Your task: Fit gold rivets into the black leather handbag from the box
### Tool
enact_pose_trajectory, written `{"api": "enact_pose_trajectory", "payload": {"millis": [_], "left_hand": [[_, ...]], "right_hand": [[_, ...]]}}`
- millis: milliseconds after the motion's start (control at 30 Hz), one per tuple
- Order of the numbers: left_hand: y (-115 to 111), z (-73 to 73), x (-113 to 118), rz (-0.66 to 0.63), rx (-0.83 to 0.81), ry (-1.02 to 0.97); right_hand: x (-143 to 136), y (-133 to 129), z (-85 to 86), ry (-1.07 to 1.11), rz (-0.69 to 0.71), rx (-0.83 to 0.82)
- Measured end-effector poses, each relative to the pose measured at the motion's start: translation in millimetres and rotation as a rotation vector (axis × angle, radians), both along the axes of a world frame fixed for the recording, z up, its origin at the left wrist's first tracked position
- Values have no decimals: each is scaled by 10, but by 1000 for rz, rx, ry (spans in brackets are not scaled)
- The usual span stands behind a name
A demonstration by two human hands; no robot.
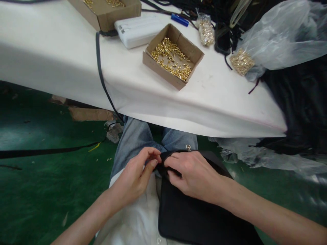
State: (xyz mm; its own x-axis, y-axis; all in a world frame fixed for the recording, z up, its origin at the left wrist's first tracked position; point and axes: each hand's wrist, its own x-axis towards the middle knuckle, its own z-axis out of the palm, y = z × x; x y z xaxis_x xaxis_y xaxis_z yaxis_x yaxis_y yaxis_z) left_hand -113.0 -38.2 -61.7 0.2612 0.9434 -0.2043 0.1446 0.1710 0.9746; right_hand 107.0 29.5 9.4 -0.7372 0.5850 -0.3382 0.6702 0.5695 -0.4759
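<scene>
A black bag (194,214) with rounded corners lies across my lap, a small metal ring (188,147) at its far edge. My left hand (139,170) is closed, thumb and fingers pinching the bag's left upper edge. Right beside it, my right hand (190,172) is closed on the black material along the same edge, with its fingertips curled into the fold and partly hidden. Whether a small part sits between the fingertips cannot be made out.
On the white-covered table (214,102) stands a cardboard box (163,73) of small gold-coloured metal pieces. Behind it are a white power bank (139,30), a blue lighter (179,19) and another cardboard box (114,15). Bagged metal pieces (242,62) and black material (301,98) lie right.
</scene>
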Motion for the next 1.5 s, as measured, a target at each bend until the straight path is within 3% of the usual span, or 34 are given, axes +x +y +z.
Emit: {"api": "enact_pose_trajectory", "payload": {"millis": [100,233,333,500,700,833,1000,1100,1300,1400,1500], "left_hand": [[21,102,-145,-56,143,59],[85,268,-251,-378,171,57],[139,251,-181,-414,183,90],[275,160,12,-277,204,161],[460,318,55,-363,370,407],[400,265,58,-401,449,349],[297,175,87,-326,435,278],[326,311,134,-361,366,416],[452,660,260,-650,256,844],[483,675,268,-704,238,859],[501,629,245,-671,250,832]], "right_hand": [[-72,-48,206,38,-77,-15],[-135,-61,379,83,-157,-56],[-91,-43,267,47,-186,-57],[44,-116,12,91,-171,71],[79,-289,-92,152,-202,270],[102,-363,-132,193,-266,268],[202,-412,-228,257,-347,223],[241,-419,-275,292,-344,178],[204,-417,-296,324,-210,229],[188,-422,-292,355,-212,195],[172,-413,-291,358,-227,132]]}}
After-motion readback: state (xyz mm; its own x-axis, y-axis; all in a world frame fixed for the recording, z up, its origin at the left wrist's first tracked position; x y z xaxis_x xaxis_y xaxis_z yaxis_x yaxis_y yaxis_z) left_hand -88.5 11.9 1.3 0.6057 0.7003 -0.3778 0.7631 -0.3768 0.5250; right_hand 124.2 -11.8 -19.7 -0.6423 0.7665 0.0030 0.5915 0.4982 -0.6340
